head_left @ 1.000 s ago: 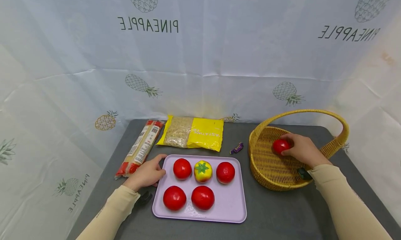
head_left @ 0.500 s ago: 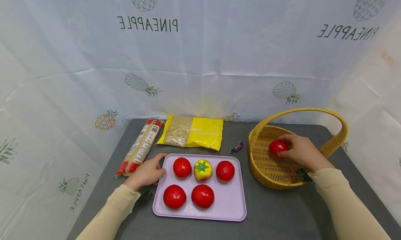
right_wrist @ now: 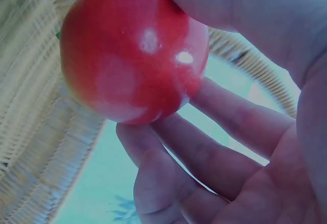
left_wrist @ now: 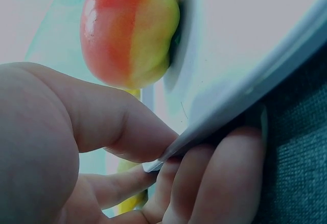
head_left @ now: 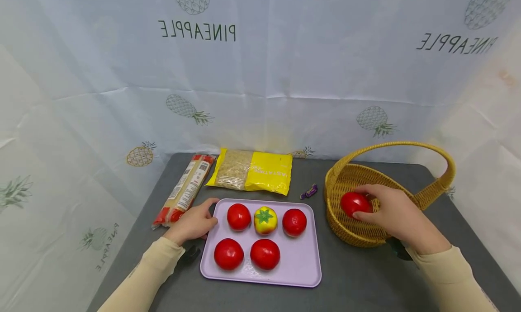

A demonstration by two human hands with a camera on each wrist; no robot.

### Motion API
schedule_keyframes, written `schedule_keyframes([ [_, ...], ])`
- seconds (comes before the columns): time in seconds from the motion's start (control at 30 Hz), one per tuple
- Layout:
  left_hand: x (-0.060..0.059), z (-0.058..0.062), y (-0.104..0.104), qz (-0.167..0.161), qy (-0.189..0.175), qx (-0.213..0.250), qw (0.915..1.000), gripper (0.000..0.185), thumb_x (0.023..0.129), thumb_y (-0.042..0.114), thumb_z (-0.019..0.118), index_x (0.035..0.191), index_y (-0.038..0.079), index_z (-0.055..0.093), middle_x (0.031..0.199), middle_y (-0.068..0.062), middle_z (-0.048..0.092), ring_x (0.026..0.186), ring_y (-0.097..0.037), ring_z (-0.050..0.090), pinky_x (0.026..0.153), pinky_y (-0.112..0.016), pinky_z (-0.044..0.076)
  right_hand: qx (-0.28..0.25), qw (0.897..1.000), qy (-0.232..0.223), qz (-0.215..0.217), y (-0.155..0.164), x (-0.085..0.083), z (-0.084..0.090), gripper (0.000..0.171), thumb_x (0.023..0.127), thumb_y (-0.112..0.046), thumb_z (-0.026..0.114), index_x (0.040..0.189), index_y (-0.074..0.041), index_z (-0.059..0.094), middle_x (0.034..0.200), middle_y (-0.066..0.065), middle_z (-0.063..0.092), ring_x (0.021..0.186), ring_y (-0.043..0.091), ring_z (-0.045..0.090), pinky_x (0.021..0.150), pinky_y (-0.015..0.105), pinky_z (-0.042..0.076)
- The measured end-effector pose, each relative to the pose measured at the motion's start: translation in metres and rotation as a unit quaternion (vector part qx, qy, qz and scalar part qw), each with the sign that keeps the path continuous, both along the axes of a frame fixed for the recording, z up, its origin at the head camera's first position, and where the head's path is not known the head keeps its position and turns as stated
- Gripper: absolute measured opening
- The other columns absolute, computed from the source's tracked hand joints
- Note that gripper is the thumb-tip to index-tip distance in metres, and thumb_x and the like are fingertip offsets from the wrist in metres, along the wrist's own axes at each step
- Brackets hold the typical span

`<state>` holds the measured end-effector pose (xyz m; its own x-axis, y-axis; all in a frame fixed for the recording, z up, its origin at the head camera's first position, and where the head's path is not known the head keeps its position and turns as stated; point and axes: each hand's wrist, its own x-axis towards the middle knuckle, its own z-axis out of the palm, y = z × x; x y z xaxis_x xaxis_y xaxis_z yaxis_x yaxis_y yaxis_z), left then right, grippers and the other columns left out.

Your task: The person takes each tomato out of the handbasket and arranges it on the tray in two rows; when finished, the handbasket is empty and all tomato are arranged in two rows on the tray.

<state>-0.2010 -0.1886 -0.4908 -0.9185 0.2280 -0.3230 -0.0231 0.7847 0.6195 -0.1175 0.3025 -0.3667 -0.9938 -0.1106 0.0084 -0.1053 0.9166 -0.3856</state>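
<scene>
My right hand [head_left: 400,215] holds a red toy tomato [head_left: 352,204] between thumb and fingers, over the inside of a wicker basket [head_left: 352,236]. In the right wrist view the tomato [right_wrist: 130,55] is glossy, with a bit of green at its far side. At the left, my left hand [head_left: 193,224] pinches the rim of a lilac tray [head_left: 300,264]; the left wrist view has the thumb [left_wrist: 130,132] on top and fingers curled beneath. Several more red tomatoes [head_left: 265,254] sit on the tray, among them one turned with its yellow side and green leaf [head_left: 265,220] up.
Behind the tray lies a yellow pasta bag [head_left: 268,172]. A red-ended pack of noodles [head_left: 185,190] lies by the left hand. A small purple candy [head_left: 309,191] rests between tray and basket. The basket's tall handle [head_left: 400,144] arches above the right hand.
My right hand has lifted the tomato from deeper in the basket and brought it left and nearer to me. The left hand keeps its grip on the tray.
</scene>
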Motion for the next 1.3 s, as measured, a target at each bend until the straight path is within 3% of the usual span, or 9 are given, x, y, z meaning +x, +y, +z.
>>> schedule_keyframes([
  [0.2,-0.002,0.001,0.0,0.001,0.001,0.002,1.0,0.067,0.098,0.021,0.07,0.16,0.018,0.045,0.091,-0.008,0.067,0.066,-0.023,0.065,0.06,-0.033,0.061,0.009,0.998,0.052,0.032,-0.029,0.021,0.001,0.061,0.078,-0.034,0.097,0.13,-0.011,0.074,0.117,0.007,0.078,0.103,0.027,0.072,0.082,0.048,0.067],
  [0.37,-0.004,0.0,0.001,-0.003,0.002,0.001,1.0,0.067,0.098,0.021,0.07,0.16,0.018,0.045,0.091,-0.008,0.067,0.065,-0.023,0.065,0.06,-0.033,0.061,0.008,0.997,0.06,0.047,-0.056,0.036,-0.01,0.061,0.075,-0.034,0.099,0.127,-0.016,0.075,0.12,0.003,0.078,0.108,0.026,0.071,0.083,0.047,0.068],
  [0.77,-0.007,0.003,0.003,-0.007,-0.001,-0.003,1.0,0.067,0.098,0.021,0.069,0.161,0.017,0.044,0.092,-0.008,0.067,0.065,-0.023,0.065,0.06,-0.032,0.061,-0.003,0.998,0.001,0.059,-0.107,0.052,-0.045,0.06,0.072,-0.038,0.1,0.126,-0.03,0.075,0.122,-0.007,0.074,0.111,0.013,0.066,0.088,0.039,0.068],
  [0.97,-0.006,0.003,0.004,-0.008,-0.003,0.007,0.9999,0.067,0.099,0.019,0.069,0.161,0.016,0.045,0.092,-0.009,0.067,0.065,-0.023,0.065,0.06,-0.033,0.062,-0.005,0.998,-0.021,0.065,-0.117,0.054,-0.061,0.059,0.072,-0.041,0.1,0.124,-0.034,0.075,0.119,-0.012,0.073,0.108,0.009,0.065,0.086,0.036,0.067],
  [1.3,0.0,0.002,0.001,-0.005,-0.005,0.009,0.9999,0.066,0.098,0.019,0.069,0.16,0.017,0.045,0.092,-0.009,0.067,0.065,-0.023,0.065,0.06,-0.033,0.061,-0.005,0.997,-0.055,0.062,-0.124,0.053,-0.072,0.061,0.071,-0.042,0.1,0.125,-0.033,0.075,0.12,-0.012,0.073,0.107,0.009,0.064,0.085,0.039,0.068],
])
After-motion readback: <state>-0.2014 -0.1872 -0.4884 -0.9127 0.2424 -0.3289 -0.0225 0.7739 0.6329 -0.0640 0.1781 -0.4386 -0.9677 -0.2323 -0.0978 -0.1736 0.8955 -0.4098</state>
